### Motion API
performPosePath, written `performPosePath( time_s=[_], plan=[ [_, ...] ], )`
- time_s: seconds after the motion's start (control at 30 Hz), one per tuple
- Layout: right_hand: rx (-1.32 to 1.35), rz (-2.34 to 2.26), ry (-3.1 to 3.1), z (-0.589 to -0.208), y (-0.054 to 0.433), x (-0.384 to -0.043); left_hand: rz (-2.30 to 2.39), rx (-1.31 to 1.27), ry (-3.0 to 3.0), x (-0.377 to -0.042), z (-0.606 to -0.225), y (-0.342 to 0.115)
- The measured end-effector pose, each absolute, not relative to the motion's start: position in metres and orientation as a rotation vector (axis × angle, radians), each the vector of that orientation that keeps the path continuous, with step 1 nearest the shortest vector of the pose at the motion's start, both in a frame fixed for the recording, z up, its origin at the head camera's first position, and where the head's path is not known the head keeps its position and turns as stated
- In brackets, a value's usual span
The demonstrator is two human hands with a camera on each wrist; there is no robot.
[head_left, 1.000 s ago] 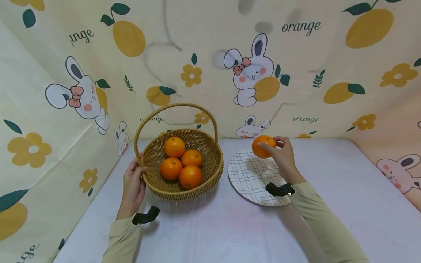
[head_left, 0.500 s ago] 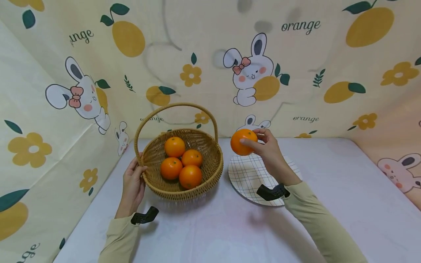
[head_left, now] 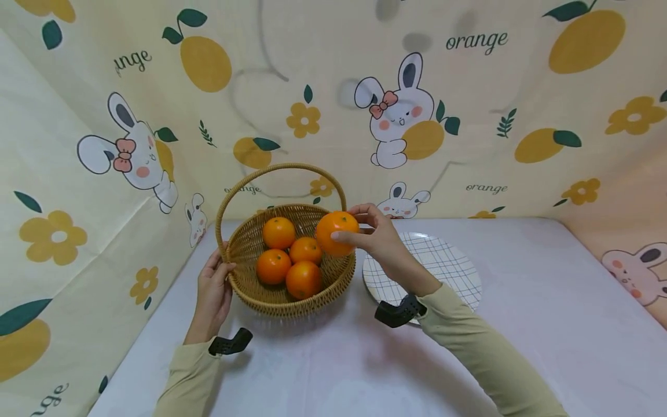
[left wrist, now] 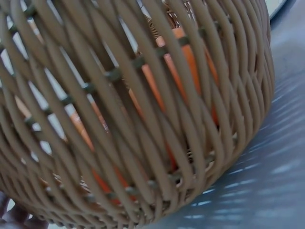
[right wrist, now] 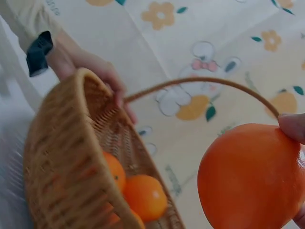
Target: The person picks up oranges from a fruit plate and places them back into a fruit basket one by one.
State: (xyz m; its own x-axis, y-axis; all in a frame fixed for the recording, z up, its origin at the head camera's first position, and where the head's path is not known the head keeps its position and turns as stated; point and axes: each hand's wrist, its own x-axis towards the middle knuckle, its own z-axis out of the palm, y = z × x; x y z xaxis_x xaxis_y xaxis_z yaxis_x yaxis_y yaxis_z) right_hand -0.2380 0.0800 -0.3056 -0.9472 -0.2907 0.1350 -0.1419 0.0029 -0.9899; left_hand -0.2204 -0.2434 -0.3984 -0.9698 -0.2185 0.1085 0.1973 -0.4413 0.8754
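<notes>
My right hand (head_left: 385, 243) holds an orange (head_left: 336, 233) between thumb and fingers, over the right side of a wicker basket (head_left: 292, 310). That orange (right wrist: 250, 179) fills the lower right of the right wrist view. Several other oranges (head_left: 304, 280) lie inside the basket, which tilts toward me. On the basket's left side, my left hand (head_left: 212, 289) grips the rim by the foot of the tall arched handle (head_left: 283, 167). The left wrist view is mostly the woven basket wall (left wrist: 143, 109), with orange colour showing through its gaps.
A round white plate (head_left: 448, 269) with a grid pattern lies right of the basket, partly behind my right forearm. The white table (head_left: 312, 370) ends at a patterned cloth backdrop (head_left: 323, 69) printed with rabbits and oranges.
My right hand has carried the orange leftward from above the plate to above the basket's right side. My left hand has kept its grip on the basket.
</notes>
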Motion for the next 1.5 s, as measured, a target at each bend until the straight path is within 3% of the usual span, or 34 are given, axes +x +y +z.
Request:
performPosePath(
  time_s=[0.73,1.5],
  plan=[
    [-0.666,-1.795,2.198,-0.338,0.003,-0.236,-2.482,0.04,-1.479,-0.219,-0.399,-0.242],
    [-0.732,-1.346,2.437,-0.348,-0.026,-0.244,-2.488,0.038,-1.479,-0.219,-0.398,-0.242]
  ],
)
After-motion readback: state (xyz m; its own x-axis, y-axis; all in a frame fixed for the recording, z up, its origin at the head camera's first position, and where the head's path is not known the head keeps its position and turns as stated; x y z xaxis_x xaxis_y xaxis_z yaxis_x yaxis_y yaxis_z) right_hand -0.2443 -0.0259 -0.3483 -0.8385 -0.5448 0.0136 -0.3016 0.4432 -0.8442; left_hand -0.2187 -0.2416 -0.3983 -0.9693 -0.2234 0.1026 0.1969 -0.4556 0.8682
